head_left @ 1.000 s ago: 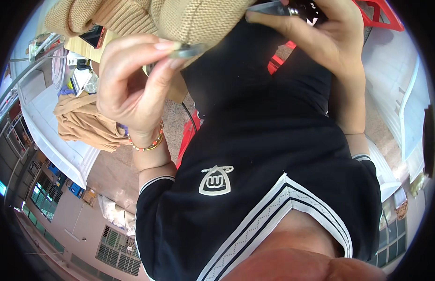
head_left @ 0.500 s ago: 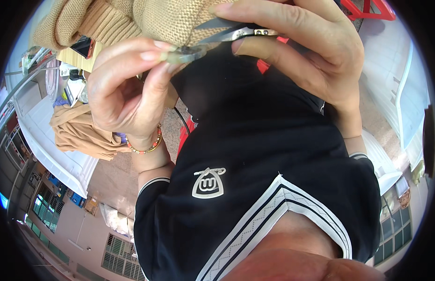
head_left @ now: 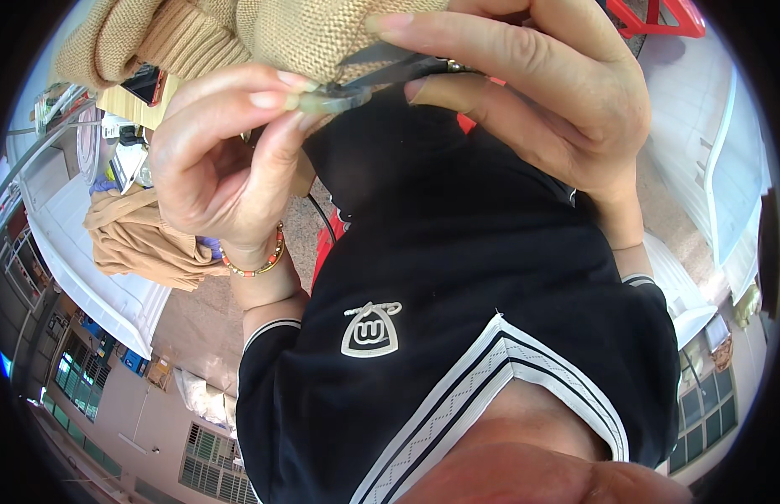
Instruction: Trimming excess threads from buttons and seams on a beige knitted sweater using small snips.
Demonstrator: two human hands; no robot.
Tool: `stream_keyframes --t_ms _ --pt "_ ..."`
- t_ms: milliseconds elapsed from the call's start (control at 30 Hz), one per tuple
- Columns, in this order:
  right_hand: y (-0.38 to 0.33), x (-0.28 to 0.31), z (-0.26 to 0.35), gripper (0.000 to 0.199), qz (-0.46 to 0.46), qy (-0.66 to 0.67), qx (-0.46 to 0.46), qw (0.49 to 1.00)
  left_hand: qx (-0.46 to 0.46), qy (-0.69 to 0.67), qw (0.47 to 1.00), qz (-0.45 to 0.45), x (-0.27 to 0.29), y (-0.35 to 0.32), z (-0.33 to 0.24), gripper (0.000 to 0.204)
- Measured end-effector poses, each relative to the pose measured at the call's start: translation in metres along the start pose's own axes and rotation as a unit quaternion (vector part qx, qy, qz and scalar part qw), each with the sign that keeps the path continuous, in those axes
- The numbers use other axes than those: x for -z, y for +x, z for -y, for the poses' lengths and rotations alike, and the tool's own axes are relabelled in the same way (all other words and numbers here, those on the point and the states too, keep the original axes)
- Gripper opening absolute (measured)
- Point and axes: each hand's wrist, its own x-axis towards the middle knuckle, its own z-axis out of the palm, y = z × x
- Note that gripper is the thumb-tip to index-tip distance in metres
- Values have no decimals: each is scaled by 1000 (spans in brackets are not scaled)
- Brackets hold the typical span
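Note:
My left hand (head_left: pixel 217 147) is closed in a pinch on a small translucent strip (head_left: pixel 344 101) with a dark upper edge. I cannot tell exactly what kind of piece it is. My right hand (head_left: pixel 558 92) grips a pair of thread snips (head_left: pixel 398 69) between thumb and fingers. Its dark blades point left, parted, and their lower tip reaches the strip at my left fingertips. Just beyond both hands lies a beige knitted garment (head_left: pixel 306 38) with ribbed edges, partly cut off by the top of the picture.
A light brown folded garment (head_left: pixel 146 239) lies at the left, near a white plastic bin (head_left: pixel 70 244). A dark red-edged device (head_left: pixel 146 86) rests on a wooden surface. Another pale bin (head_left: pixel 701 151) stands at the right, with a red plastic frame (head_left: pixel 659 15) at the upper right.
My right hand and the snips have moved slightly left, so the blades now come closer to the strip. My left hand keeps its pinch.

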Motion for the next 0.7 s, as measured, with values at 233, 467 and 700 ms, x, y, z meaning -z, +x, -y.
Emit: stream_keyframes --t_ms 233,467,700 --pt "-5 -2 -2 39 -5 -21 -8 1000 -1 -2 1000 -4 -2 0 1 27" --pt "-5 -5 -4 40 -27 6 -6 1000 8 -16 1000 -13 -3 -2 0 27" --pt "-2 -5 -3 38 -21 -11 27 999 8 -22 1000 -11 -3 -2 0 27"
